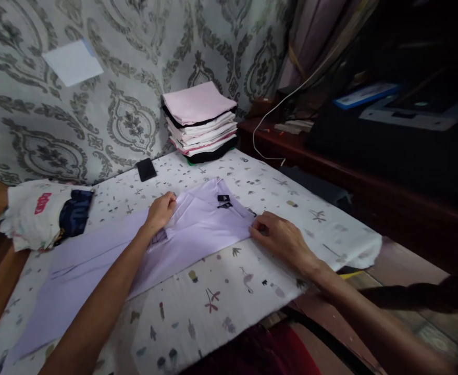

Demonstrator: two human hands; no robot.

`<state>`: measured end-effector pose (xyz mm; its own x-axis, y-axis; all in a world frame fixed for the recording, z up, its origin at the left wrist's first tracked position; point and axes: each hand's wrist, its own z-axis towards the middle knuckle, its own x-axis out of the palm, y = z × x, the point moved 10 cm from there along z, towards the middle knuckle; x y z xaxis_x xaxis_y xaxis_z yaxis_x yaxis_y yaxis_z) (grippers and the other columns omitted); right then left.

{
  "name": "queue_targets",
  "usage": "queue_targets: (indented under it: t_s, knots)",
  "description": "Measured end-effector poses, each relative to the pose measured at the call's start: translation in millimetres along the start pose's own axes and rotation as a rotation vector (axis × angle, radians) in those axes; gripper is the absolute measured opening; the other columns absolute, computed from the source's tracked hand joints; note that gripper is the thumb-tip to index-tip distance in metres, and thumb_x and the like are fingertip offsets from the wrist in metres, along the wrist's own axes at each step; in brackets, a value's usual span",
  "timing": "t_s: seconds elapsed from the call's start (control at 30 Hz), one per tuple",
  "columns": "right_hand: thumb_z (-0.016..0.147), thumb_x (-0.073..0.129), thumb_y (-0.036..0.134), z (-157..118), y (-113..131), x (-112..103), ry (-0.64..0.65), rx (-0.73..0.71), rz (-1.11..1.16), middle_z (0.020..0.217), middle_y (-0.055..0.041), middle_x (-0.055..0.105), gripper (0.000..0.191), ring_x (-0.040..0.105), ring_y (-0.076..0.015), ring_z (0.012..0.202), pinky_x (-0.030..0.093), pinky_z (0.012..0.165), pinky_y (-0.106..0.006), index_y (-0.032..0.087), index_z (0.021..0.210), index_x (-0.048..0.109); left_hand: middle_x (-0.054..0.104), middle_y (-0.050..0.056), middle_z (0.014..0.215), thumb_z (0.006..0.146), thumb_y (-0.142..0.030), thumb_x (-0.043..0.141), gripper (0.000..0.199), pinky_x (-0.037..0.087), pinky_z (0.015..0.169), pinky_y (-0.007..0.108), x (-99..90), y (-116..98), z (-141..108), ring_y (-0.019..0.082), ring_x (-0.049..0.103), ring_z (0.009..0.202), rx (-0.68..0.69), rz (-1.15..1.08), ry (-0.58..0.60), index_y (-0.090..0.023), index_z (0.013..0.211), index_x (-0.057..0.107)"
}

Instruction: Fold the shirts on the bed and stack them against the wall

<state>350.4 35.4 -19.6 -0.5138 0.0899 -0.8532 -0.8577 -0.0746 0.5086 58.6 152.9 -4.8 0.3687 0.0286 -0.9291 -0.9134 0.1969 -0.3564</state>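
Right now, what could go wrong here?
Creases might get pressed in: the shirt shows wrinkles between the left hand and the right hand.

The stack is tall with uneven edges, so a bump could tip it.

Patterned wall [133, 117], dark wooden desk [363, 195], tiled floor [403, 260]

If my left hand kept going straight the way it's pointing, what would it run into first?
Past the lavender shirt at its fingers, your left hand would probably meet the stack of folded clothes first, though depth is hard to judge here.
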Motion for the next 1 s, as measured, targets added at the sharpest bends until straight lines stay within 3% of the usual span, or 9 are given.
queue_targets:
  t_s: [0.23,0.43,0.67,1.0]
  knots:
    - [0.086,0.054,0.035,-2,0,-2,-0.051,-0.039,0.045,0.079,-0.0025,0.067,0.019,0.058,-0.0163,0.064,0.04,0.06,-0.029,0.023,0.073,0.062,0.068,0.002,0.083,0.09,-0.02,0.044,0.016,0.044,0.073,0.029,-7.1,6,1,0.019,0.061,0.077,-0.012,-0.037,-0.041,-0.021,0.093,0.06]
    - [0.087,0.054,0.032,-6,7,-6,0.071,-0.055,0.131,0.087,-0.0035,0.067,0.014,0.059,-0.0166,0.071,0.044,0.066,-0.03,0.023,0.086,0.064,0.067,0.003,0.076,0.086,-0.039,0.052,0.02,0.042,0.067,0.029,-0.9,11,1,0.021,0.061,0.074,-0.047,-0.035,0.017,-0.022,0.085,0.063]
    - [0.08,0.058,0.023,-3,4,-5,0.091,-0.069,0.094,0.092,-0.004,0.067,0.012,0.059,-0.0173,0.075,0.044,0.07,-0.03,0.023,0.09,0.066,0.059,-0.001,0.067,0.078,-0.034,0.053,0.012,0.04,0.06,0.027,-0.7,16,-2,0.017,0.056,0.062,-0.103,-0.189,0.042,-0.022,0.076,0.055]
    - [0.086,0.053,0.023,-1,1,-6,0.065,-0.025,0.08,0.088,-0.0031,0.067,0.011,0.059,-0.0157,0.072,0.041,0.066,-0.027,0.021,0.082,0.063,0.059,-0.001,0.064,0.079,-0.032,0.049,0.011,0.037,0.063,0.028,-6.7,24,-7,0.019,0.056,0.066,-0.119,-0.057,-0.04,-0.024,0.073,0.053]
